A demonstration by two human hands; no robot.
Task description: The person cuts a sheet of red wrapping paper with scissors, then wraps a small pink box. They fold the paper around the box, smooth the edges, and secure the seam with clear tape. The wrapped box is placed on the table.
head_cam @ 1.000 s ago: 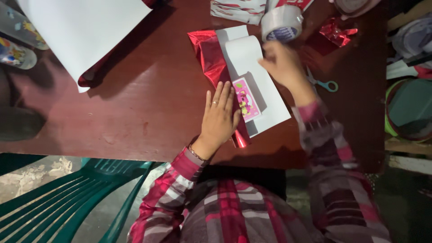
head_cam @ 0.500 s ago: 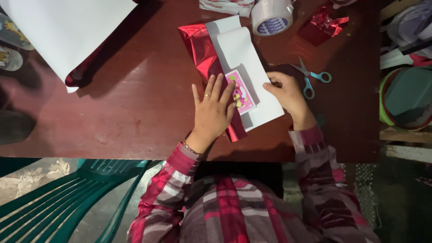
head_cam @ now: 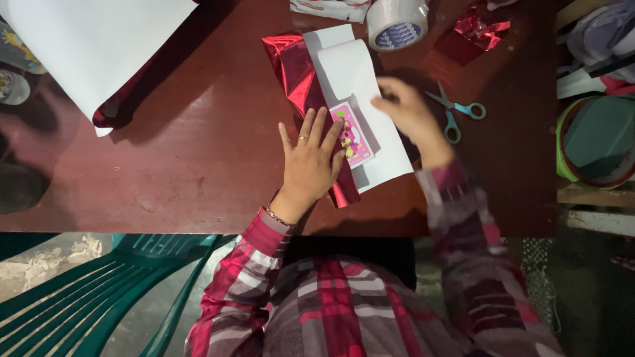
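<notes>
Since half a second ago, I see the right hand has lifted from the lower right edge of the white sheet and moved up toward its middle, blurred, with its fingertips now on the sheet's right edge. Everything else sits where it was.

Largest first: I see the dark red tabletop carrying it all. At its upper left lies a big sheet of white paper with a red foil underside showing at its lower edge. In the centre lies the red foil wrapping sheet, white side up where it curls over, with a small pink box lying on it between the two hands. The left hand lies flat, fingers spread, pressing the red foil fold down just beside the pink box; it grips nothing. The right hand's fingers are curled loosely against the white side, and with the blur I cannot tell whether they pinch the edge or only rest on it.

A roll of clear tape stands at the top edge, a crumpled scrap of red foil lies to its right, and a pair of scissors with blue handles lies just right of the right hand, not touched.
</notes>
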